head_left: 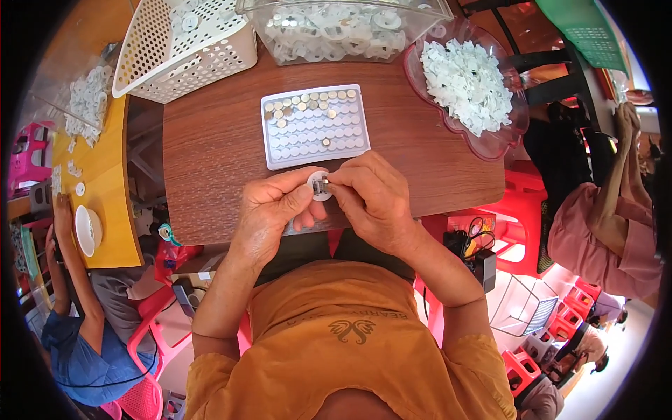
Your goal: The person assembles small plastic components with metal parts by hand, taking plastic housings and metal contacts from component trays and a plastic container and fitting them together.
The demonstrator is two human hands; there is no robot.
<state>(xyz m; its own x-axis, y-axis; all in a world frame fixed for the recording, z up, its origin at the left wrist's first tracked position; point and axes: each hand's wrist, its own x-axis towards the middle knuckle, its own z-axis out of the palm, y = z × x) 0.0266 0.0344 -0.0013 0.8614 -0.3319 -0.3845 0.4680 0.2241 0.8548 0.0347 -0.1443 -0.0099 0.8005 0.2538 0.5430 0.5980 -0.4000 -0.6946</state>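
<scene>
white disc between both hands

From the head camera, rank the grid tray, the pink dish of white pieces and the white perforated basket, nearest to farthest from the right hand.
From the right hand:
1. Grid tray, just beyond the fingers, table centre.
2. Pink dish of white pieces, far right of the table.
3. White perforated basket, far left corner.

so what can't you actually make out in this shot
- Head view: the small white round disc with a metal piece is half covered by the left hand and right hand; too small to identify.
- The clear plastic bin is cut off by the top edge.
</scene>
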